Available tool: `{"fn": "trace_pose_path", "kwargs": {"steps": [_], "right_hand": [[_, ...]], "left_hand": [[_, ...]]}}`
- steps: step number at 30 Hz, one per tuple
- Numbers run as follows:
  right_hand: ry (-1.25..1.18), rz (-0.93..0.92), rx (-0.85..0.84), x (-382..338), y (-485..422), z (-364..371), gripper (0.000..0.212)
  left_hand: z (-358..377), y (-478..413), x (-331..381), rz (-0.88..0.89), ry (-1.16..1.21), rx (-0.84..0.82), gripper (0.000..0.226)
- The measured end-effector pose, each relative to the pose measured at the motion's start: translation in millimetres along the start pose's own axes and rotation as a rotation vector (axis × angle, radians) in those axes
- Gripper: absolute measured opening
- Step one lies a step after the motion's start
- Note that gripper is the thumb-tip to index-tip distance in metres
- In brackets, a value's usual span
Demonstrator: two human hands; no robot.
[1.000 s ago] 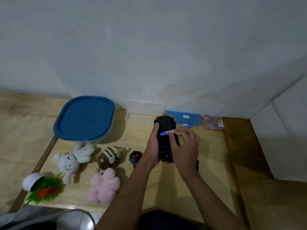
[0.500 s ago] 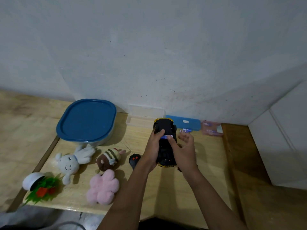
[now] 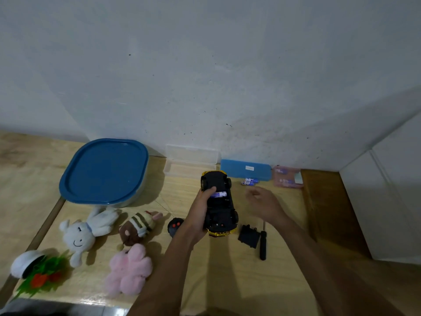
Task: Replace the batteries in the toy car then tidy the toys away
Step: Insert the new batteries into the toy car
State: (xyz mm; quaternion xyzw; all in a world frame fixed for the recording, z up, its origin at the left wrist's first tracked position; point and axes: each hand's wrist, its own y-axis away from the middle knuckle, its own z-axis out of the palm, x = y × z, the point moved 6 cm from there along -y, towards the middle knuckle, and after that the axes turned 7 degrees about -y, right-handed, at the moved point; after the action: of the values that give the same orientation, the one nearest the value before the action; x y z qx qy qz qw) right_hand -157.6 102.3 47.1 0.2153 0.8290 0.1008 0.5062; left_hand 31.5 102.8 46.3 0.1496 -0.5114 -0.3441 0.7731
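Now I have the left hand (image 3: 200, 208) gripping the upturned car (image 3: 219, 208) over the table (image 3: 227, 270), its length pointing at the wall (image 3: 205, 87), while the right hand (image 3: 264, 204) hangs loose and empty just right of it, nearer the batteries (image 3: 249, 181) lying just beyond its fingers.

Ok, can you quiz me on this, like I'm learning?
1. True or false: the left hand holds the car belly-up.
2. What lies beside the screwdriver? A: black cover. B: bunny. C: tub.
3. How many plush toys lie on the table?
Key: 1 true; 2 A; 3 three.
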Motion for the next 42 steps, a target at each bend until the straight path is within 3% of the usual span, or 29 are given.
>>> {"fn": "trace_pose_path", "kwargs": {"steps": [2,6,11,17,20,22,25,29,31,34,38,42], "right_hand": [[0.397,-0.048,0.005,13.2,-27.3,-2.9,0.033],[0.752,-0.227,-0.019,15.4,-66.0,9.4,0.033],[1.045,-0.442,0.048,6.8,-89.5,19.1,0.006],[1.309,-0.442,0.036,6.6,-97.9,25.7,0.006],[1.195,-0.495,0.074,7.0,-99.0,22.1,0.009],[0.805,-0.452,0.122,-0.6,-91.2,14.8,0.017],[0.030,-0.302,0.223,-27.4,-56.5,0.0,0.024],[-0.433,-0.318,0.316,-80.1,17.8,-5.3,0.017],[-0.446,-0.377,0.258,-97.3,46.9,7.4,0.022],[-0.271,-0.505,0.190,-111.3,72.2,28.9,0.028],[0.071,-0.702,0.263,-118.8,88.1,44.7,0.024],[0.195,-0.759,0.309,-121.1,95.6,53.3,0.022]], "left_hand": [[-1.3,-3.5,2.8,-0.054,0.070,-0.004,0.052],[0.4,-9.4,16.6,-0.035,0.128,-0.035,0.049],[-0.1,-16.9,25.6,-0.030,0.123,-0.056,0.045],[1.3,-24.0,30.2,-0.018,0.100,-0.063,0.047],[0.7,-25.5,32.2,-0.005,0.103,-0.064,0.046],[-2.3,-24.9,33.0,0.005,0.116,-0.060,0.046],[-7.0,-22.7,36.2,0.038,0.144,-0.058,0.050],[-11.7,-24.6,33.5,0.074,0.216,-0.038,0.056],[-9.8,-20.3,32.7,0.097,0.224,-0.047,0.057],[-4.3,-10.2,34.1,0.112,0.159,-0.034,0.056],[-2.8,0.1,36.7,0.138,0.086,-0.020,0.053],[-3.6,8.4,39.5,0.176,0.014,0.001,0.052]]}}
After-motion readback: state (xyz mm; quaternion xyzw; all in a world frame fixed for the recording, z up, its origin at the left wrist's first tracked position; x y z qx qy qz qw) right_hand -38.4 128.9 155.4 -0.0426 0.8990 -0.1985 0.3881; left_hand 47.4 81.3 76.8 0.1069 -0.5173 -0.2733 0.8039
